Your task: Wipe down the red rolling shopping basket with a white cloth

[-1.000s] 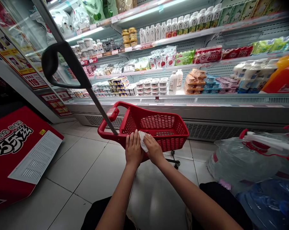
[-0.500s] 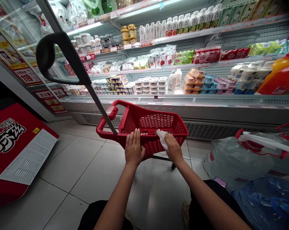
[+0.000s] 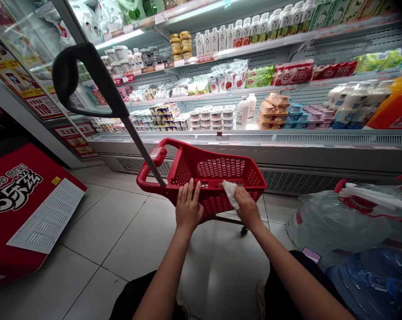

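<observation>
A red plastic shopping cart (image 3: 217,205) with a perforated basket stands on the floor in front of me. My left hand (image 3: 188,206) lies against its near side with the fingers stretched out and slightly spread at the rim. My right hand (image 3: 247,206) pinches a crumpled white wipe (image 3: 231,194) at the same rim, farther right. Whether the wipe is tissue or cloth I cannot tell. From the cart's left end a long grey pole (image 3: 139,142) slants up to a black loop handle (image 3: 87,80).
Behind the cart runs a refrigerated display (image 3: 287,138) stocked with drinks and yogurt cups. Large clear water bottles (image 3: 321,218) and a blue one (image 3: 371,275) stand at the right, near a phone (image 3: 311,254). A red freezer (image 3: 47,213) is at the left.
The view has shifted slightly, so the cart appears a little farther right. My left fingers have spread apart slightly. My right hand still holds the wipe at the rim.
</observation>
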`<action>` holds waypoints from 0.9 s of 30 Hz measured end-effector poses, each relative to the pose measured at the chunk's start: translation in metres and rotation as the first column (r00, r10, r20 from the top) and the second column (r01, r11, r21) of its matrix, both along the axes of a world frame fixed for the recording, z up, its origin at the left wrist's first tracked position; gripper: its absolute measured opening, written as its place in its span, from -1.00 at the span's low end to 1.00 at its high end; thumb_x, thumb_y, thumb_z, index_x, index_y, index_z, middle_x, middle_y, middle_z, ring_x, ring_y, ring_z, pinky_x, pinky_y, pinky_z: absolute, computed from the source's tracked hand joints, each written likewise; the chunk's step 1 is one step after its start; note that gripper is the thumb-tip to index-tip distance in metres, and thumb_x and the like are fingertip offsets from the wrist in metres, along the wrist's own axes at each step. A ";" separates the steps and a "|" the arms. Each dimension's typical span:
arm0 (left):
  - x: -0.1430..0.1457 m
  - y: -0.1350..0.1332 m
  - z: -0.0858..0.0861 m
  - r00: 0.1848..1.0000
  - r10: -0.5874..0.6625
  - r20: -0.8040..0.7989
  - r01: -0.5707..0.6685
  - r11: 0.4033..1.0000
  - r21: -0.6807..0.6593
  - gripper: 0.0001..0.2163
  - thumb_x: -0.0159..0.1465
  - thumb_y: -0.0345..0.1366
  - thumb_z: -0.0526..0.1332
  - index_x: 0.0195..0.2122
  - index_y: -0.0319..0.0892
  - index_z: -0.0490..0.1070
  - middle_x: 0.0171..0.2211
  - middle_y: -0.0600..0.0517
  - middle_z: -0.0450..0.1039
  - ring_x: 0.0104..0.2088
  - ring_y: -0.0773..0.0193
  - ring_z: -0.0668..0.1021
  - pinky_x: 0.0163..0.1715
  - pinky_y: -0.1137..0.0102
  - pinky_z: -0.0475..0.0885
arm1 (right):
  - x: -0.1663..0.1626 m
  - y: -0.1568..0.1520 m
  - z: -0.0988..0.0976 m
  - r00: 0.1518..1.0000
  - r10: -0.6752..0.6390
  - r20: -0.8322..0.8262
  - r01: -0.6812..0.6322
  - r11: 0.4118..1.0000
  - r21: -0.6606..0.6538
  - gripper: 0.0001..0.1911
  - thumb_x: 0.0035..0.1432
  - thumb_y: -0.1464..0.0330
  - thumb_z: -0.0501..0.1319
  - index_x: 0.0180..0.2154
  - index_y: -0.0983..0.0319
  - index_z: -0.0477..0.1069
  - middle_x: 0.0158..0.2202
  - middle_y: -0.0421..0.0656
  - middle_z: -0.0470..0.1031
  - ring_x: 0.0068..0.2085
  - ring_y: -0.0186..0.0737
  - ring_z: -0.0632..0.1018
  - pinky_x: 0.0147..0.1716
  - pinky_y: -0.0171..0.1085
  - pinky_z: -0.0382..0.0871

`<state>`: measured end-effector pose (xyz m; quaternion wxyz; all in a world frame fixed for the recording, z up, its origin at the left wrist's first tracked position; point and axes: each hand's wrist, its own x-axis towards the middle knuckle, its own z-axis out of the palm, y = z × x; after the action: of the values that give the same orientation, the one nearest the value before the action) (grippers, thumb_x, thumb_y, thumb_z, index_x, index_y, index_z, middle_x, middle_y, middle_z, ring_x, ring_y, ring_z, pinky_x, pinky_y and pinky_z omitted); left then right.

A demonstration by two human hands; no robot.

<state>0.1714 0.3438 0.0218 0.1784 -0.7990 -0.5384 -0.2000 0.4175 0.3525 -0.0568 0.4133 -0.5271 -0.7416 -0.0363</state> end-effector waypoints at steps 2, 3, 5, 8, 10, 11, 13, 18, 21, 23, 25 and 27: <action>0.004 0.000 0.000 1.000 0.007 0.008 -0.007 1.000 -0.007 -0.23 0.22 -0.36 0.23 0.47 -0.10 0.06 0.51 -0.07 -0.04 0.46 -0.07 0.15 0.47 -0.01 0.00 | 0.009 -0.001 -0.001 0.997 -0.076 -0.003 0.076 0.997 -0.008 -0.34 0.21 0.58 0.04 0.33 0.27 0.29 0.28 0.05 0.44 0.35 0.00 0.38 0.38 0.12 0.24; 0.006 0.000 -0.001 1.000 0.012 0.016 -0.012 1.000 -0.010 -0.25 0.21 -0.35 0.24 0.46 -0.11 0.11 0.51 -0.08 -0.04 0.46 -0.08 0.15 0.47 -0.02 0.00 | 0.004 -0.001 0.002 0.996 -0.084 0.001 0.084 0.996 -0.009 -0.36 0.23 0.57 0.04 0.33 0.27 0.30 0.27 0.04 0.45 0.34 0.00 0.40 0.38 0.12 0.24; 0.009 0.001 -0.002 0.999 0.021 0.031 -0.020 1.000 -0.014 -0.28 0.20 -0.35 0.26 0.42 -0.13 0.18 0.51 -0.09 -0.04 0.46 -0.09 0.15 0.47 -0.01 -0.01 | -0.022 0.002 0.013 0.999 -0.038 0.016 0.038 0.999 -0.001 -0.40 0.25 0.55 0.05 0.31 0.28 0.32 0.25 0.05 0.48 0.32 0.00 0.43 0.37 0.10 0.25; 0.009 0.002 -0.003 0.999 0.020 0.030 -0.020 1.000 -0.008 -0.32 0.24 -0.34 0.22 0.41 -0.19 0.19 0.50 -0.12 -0.02 0.46 -0.06 0.15 0.48 0.02 -0.02 | -0.073 0.008 0.031 0.994 0.103 0.041 -0.104 0.994 0.014 -0.39 0.22 0.58 0.06 0.30 0.33 0.32 0.26 0.06 0.46 0.33 -0.02 0.40 0.39 0.05 0.24; 0.006 0.002 -0.003 1.000 0.013 0.014 -0.013 1.000 -0.003 -0.34 0.27 -0.33 0.18 0.43 -0.23 0.16 0.49 -0.12 0.00 0.46 -0.03 0.15 0.48 0.04 -0.03 | -0.090 0.009 0.037 0.985 0.164 0.048 -0.165 0.986 0.018 -0.35 0.19 0.60 0.07 0.31 0.32 0.30 0.28 0.05 0.44 0.34 -0.03 0.39 0.40 0.04 0.22; 0.003 0.002 -0.003 1.000 0.009 0.003 -0.009 1.000 -0.004 -0.33 0.27 -0.34 0.18 0.43 -0.23 0.15 0.49 -0.12 0.00 0.46 -0.02 0.15 0.48 0.05 -0.03 | -0.090 0.009 0.036 0.982 0.181 0.051 -0.182 0.983 0.017 -0.33 0.17 0.61 0.07 0.32 0.30 0.29 0.28 0.04 0.44 0.34 -0.04 0.39 0.40 0.05 0.22; -0.002 0.001 -0.002 1.000 0.001 -0.019 -0.001 1.000 -0.010 -0.31 0.24 -0.37 0.19 0.43 -0.20 0.15 0.50 -0.10 -0.03 0.46 -0.01 0.16 0.49 0.07 -0.04 | -0.071 0.007 0.029 0.982 0.179 0.055 -0.181 0.983 0.017 -0.30 0.15 0.62 0.07 0.33 0.28 0.29 0.28 0.03 0.45 0.34 -0.04 0.40 0.40 0.07 0.22; -0.009 0.000 0.000 1.000 0.002 -0.017 -0.002 1.000 -0.013 -0.29 0.21 -0.40 0.21 0.42 -0.15 0.18 0.50 -0.07 -0.03 0.46 -0.01 0.15 0.49 0.05 -0.05 | 0.023 -0.004 -0.003 0.999 -0.017 0.049 0.017 1.000 0.005 -0.33 0.15 0.62 0.02 0.29 0.32 0.33 0.27 0.08 0.45 0.33 -0.01 0.41 0.37 0.10 0.26; -0.005 0.002 0.000 1.000 0.009 0.023 -0.009 1.000 -0.006 -0.33 0.19 -0.37 0.25 0.38 -0.16 0.25 0.49 -0.10 0.01 0.45 -0.06 0.17 0.48 0.01 -0.03 | 0.040 -0.005 -0.006 0.989 -0.138 0.045 0.139 0.990 -0.015 -0.40 0.20 0.59 0.02 0.27 0.34 0.35 0.25 0.11 0.46 0.30 0.02 0.44 0.36 0.11 0.26; -0.001 0.004 -0.001 0.999 0.015 0.045 -0.015 1.000 -0.003 -0.35 0.19 -0.35 0.26 0.35 -0.19 0.29 0.49 -0.14 0.01 0.45 -0.09 0.17 0.48 -0.01 -0.03 | 0.021 -0.001 0.001 0.988 -0.146 0.047 0.147 0.989 -0.019 -0.41 0.21 0.58 0.04 0.26 0.34 0.35 0.23 0.12 0.48 0.29 0.04 0.45 0.35 0.12 0.26; 0.001 0.005 -0.001 0.998 0.023 0.057 -0.022 1.000 -0.008 -0.35 0.17 -0.34 0.28 0.33 -0.22 0.30 0.49 -0.19 0.00 0.45 -0.13 0.16 0.47 -0.04 -0.04 | -0.015 0.005 0.010 0.995 -0.079 0.061 0.080 0.997 -0.009 -0.40 0.19 0.59 0.07 0.27 0.34 0.35 0.23 0.10 0.49 0.29 0.02 0.45 0.36 0.10 0.26; 0.002 0.005 -0.001 0.998 0.028 0.054 -0.027 0.999 -0.020 -0.33 0.15 -0.34 0.30 0.33 -0.26 0.30 0.49 -0.24 -0.02 0.45 -0.17 0.15 0.48 -0.06 -0.05 | -0.048 0.010 0.019 0.996 0.024 0.088 -0.025 1.000 0.010 -0.36 0.14 0.62 0.06 0.27 0.36 0.34 0.25 0.08 0.47 0.32 -0.01 0.41 0.38 0.05 0.24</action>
<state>0.1735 0.3491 0.0208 0.1589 -0.7876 -0.5557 -0.2139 0.3692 0.3624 -0.0382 0.3836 -0.5136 -0.7653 -0.0583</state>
